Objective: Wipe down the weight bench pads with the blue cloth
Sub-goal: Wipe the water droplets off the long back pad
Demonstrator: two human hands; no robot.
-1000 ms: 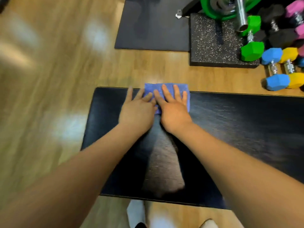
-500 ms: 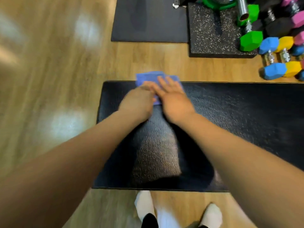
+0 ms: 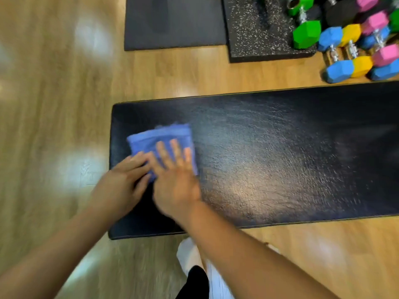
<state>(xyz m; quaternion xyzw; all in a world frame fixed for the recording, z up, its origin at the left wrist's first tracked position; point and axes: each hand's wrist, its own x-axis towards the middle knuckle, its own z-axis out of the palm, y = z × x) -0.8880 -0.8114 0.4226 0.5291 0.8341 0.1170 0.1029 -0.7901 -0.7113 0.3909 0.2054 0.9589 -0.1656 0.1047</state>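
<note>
Two hands press a folded blue cloth (image 3: 160, 140) flat onto the black bench pad (image 3: 280, 160), near its left end. Head view: right hand (image 3: 176, 180) lies palm-down, fingers (image 3: 160, 151) spread apart on the cloth, gripping nothing. Left hand (image 3: 122, 186) sits just beside it, fingers together, tips touching the cloth's near-left corner. Frame is motion-blurred. Coloured dumbbells (image 3: 345, 52) lie on the wooden floor (image 3: 54, 104) beyond the pad, beside a speckled mat (image 3: 259, 29).
</note>
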